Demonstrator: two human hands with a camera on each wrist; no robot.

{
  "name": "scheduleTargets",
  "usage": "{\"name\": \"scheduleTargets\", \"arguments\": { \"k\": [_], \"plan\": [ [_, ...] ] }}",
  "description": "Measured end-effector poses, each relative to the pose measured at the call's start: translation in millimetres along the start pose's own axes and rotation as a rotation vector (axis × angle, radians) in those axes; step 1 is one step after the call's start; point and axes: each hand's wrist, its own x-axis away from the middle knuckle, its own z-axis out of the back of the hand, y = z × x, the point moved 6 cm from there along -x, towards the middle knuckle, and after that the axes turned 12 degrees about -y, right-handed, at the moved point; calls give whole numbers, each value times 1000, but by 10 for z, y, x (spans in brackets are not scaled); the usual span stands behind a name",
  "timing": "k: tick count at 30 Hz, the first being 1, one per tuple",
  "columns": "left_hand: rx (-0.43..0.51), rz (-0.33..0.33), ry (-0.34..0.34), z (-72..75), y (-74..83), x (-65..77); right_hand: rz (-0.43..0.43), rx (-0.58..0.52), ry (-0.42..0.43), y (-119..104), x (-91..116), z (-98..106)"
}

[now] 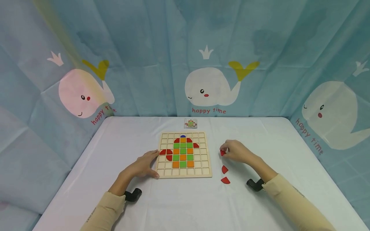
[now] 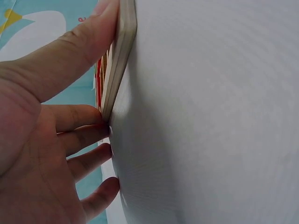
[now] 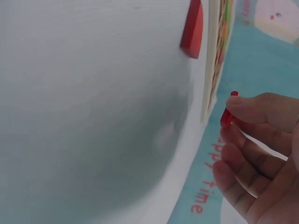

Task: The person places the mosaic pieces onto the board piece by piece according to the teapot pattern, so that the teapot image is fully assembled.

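Note:
A wooden grid board (image 1: 185,176) lies on the white table, with green, orange, red and blue pieces set in its cells. Against its left edge rests my left hand (image 1: 143,165), thumb at the near corner and fingers further up; the left wrist view shows the thumb (image 2: 70,58) touching the rim and the fingers spread. Right of the board, my right hand (image 1: 236,150) pinches a red quarter-circle piece (image 3: 228,114) between thumb and fingers, held above the table. Nearer to me lie a red quarter-circle (image 1: 224,169) and another red quarter-circle (image 1: 225,180).
A small picture card (image 1: 190,123) with a coloured grid pattern lies behind the board. Blue curtains (image 1: 162,57) with whale prints stand along the table's back and sides. Black mounts are strapped at both wrists, including the left mount (image 1: 133,195).

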Motion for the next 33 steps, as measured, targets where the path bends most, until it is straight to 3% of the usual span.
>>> {"name": "scheduleTargets", "arguments": {
  "k": [10,19,33],
  "plan": [
    [4,7,-1,-6,-6,1,59,35,-40,-206,-371,-55],
    [6,2,3,3,2,11,132,87,-83,-426,-567,-86],
    [-12,-3,11,8,20,20,107,29,-149,-486,-798,-199]
  ]
}}
